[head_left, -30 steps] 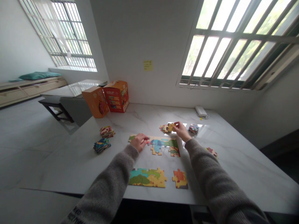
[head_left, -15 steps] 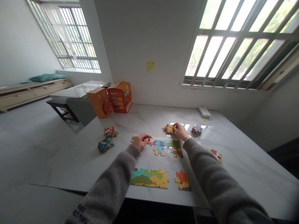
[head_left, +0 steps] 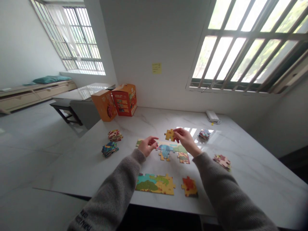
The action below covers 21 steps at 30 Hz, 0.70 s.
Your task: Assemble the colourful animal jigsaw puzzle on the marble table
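My right hand pinches a yellow puzzle piece by its right side, raised over the far edge of the upper joined puzzle section. That section shows a blue elephant and has gaps along its near side. My left hand hovers at its left end, thumb and fingers apart, holding nothing. Nearer the front edge lies another joined strip with a green tree and a crocodile. To the right of this strip, separate from it, is an orange and yellow piece.
Piles of pieces sit at the left, one reddish and one blue-green. On the right are a mixed pile and a pinkish pile. Orange boxes stand at the back left; a white device lies back right.
My right hand has lifted the yellow piece from the far spot and brought it slightly left and nearer. My left hand's fingers have spread a little, and the view has shifted slightly.
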### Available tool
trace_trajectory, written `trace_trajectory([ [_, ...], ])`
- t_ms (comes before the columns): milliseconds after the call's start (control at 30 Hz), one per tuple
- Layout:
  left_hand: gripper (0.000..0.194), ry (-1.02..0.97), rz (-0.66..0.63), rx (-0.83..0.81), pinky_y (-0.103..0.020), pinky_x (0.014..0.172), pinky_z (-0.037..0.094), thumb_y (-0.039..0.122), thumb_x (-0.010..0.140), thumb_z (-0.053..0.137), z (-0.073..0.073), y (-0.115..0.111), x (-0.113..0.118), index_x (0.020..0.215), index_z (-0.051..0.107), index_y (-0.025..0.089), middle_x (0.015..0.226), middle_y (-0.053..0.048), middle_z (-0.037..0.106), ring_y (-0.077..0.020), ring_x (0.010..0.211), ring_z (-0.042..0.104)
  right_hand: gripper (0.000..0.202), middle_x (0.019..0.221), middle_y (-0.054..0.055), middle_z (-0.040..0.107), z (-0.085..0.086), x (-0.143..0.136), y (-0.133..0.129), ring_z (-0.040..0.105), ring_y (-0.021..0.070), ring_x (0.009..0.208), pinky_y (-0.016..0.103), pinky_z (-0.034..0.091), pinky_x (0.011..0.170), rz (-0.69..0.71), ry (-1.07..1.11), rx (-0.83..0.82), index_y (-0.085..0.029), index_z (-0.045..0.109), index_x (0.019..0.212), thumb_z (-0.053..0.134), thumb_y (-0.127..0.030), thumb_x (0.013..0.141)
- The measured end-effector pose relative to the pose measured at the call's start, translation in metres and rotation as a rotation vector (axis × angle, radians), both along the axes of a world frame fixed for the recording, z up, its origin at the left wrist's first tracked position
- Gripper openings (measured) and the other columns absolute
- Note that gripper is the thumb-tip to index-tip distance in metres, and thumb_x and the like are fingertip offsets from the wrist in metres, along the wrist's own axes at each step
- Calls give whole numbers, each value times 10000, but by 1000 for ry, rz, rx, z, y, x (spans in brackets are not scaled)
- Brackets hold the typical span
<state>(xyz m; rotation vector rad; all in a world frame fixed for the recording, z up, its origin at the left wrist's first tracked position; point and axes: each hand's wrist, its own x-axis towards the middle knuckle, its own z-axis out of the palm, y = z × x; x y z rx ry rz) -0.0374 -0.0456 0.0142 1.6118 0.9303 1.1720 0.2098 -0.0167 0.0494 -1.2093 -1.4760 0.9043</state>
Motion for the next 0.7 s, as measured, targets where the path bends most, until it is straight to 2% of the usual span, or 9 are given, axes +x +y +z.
trace_trajectory([
  [100, 475, -153, -116, -81, -290, 675, 551, 398, 791, 762, 0, -1, 3, 1127, 557, 132, 755, -28, 704, -151, 669, 682, 301, 616, -30, 606, 7, -21, -28, 566, 118, 500, 253, 464, 495, 151, 82, 36, -186, 591, 886, 683, -465, 818],
  [200, 427, -193, -123, -133, -276, 641, 529, 424, 790, 768, 0, -1, 3, 1005, 534, 139, 693, -31, 704, -152, 636, 680, 299, 595, -31, 608, 8, -28, -42, 588, 127, 521, 260, 480, 522, 193, 99, 30, -188, 598, 887, 678, -471, 834],
  [267, 402, -177, -126, -135, -263, 610, 516, 410, 793, 764, 0, -1, 3, 984, 535, 142, 652, -1, 673, -137, 597, 657, 293, 594, -29, 608, 5, -27, -45, 579, 123, 516, 255, 470, 512, 197, 97, 16, -183, 617, 889, 667, -468, 843],
  [367, 479, -152, -163, -117, -259, 622, 525, 355, 781, 772, 1, -3, 3, 1144, 538, 148, 655, 56, 608, -109, 584, 621, 283, 565, -45, 580, -2, -24, -46, 534, 110, 465, 242, 436, 464, 201, 84, -14, -183, 626, 887, 652, -463, 854],
  [433, 552, -128, -202, -104, -268, 658, 534, 325, 777, 772, 2, -5, 3, 1240, 528, 152, 688, 56, 598, -109, 622, 627, 277, 554, -53, 568, -6, -24, -46, 508, 104, 441, 234, 414, 438, 202, 84, -24, -186, 621, 886, 646, -461, 861],
  [700, 510, -125, -284, -182, -268, 640, 539, 354, 760, 799, 1, -7, 5, 1144, 551, 130, 655, 40, 631, -122, 599, 651, 312, 629, -28, 610, -7, -20, -57, 557, 119, 522, 254, 461, 509, 273, 93, -55, -180, 643, 953, 643, -481, 870],
])
